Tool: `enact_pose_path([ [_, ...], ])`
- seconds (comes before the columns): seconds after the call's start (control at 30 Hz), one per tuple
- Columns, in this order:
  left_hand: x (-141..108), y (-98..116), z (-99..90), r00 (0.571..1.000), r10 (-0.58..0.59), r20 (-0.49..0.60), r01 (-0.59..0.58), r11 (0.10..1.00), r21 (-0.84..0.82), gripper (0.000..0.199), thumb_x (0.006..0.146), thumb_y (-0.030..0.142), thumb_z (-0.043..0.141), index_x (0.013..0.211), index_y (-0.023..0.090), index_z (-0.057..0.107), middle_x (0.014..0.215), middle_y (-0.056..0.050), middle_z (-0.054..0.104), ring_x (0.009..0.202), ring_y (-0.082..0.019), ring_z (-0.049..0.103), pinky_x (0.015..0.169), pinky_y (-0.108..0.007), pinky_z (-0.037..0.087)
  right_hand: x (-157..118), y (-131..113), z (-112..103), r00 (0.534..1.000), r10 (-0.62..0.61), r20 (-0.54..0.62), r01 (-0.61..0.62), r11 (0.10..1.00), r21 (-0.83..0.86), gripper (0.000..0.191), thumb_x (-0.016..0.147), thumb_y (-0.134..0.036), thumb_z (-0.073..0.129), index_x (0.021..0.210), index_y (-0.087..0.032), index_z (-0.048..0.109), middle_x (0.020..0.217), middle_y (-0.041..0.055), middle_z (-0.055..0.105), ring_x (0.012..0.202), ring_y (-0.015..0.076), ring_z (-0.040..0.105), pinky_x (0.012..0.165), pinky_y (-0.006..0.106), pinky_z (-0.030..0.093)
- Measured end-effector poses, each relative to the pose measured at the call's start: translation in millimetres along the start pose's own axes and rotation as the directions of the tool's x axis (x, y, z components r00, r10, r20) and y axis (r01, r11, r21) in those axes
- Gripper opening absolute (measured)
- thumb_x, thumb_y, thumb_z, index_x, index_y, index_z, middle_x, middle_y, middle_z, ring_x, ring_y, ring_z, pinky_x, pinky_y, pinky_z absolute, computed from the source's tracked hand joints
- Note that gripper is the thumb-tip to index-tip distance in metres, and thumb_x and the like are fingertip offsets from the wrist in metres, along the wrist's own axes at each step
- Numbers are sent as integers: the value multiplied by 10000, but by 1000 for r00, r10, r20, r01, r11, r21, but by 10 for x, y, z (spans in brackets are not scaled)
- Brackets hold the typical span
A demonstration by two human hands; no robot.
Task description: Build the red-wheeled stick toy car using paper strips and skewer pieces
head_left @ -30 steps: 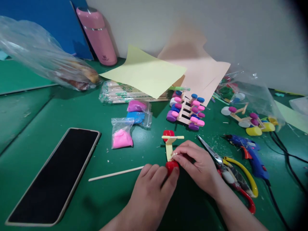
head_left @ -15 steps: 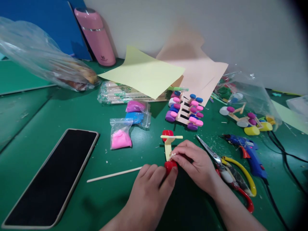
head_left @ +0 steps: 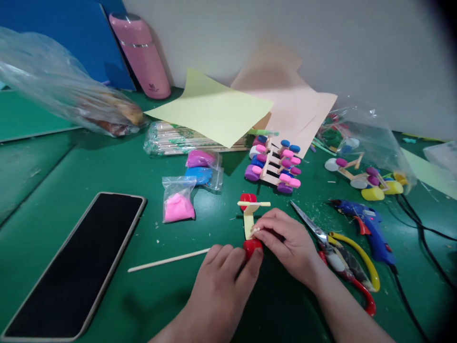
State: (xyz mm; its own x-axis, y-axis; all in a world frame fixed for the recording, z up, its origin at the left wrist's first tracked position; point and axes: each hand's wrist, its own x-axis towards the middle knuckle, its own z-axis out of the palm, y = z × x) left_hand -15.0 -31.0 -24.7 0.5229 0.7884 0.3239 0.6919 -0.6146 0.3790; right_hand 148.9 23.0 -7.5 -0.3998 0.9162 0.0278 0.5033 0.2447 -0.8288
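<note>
Below the middle of the view lies a small craft model with a pale yellow strip, a red rounded piece at each end and a short yellow stick across its far end. My left hand is closed, its thumb and fingers gripping the near red piece. Above that piece, my right hand pinches a short pale stick between thumb and fingertips, at the strip's near end. A longer thin wooden stick runs out from beside my left hand; its right end is hidden.
A phone lies left. Scissors, yellow-handled pliers and a blue glue gun with its cord lie right. Behind are clay bags, finished-looking stick models, bagged sticks, paper sheets and a pink bottle.
</note>
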Motion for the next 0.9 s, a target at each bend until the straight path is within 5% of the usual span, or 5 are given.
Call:
enact_pose_path([
  [0.9, 16, 0, 12, 999, 15, -38, -15, 1000, 13, 279, 814, 87, 430, 1081, 115, 505, 690, -31, 549, 567, -140, 427, 507, -272, 339, -43, 20, -32, 995, -103, 7, 103, 991, -81, 140, 821, -211, 531, 862, -189, 663, 805, 17, 542, 727, 111, 549, 648, 210, 442],
])
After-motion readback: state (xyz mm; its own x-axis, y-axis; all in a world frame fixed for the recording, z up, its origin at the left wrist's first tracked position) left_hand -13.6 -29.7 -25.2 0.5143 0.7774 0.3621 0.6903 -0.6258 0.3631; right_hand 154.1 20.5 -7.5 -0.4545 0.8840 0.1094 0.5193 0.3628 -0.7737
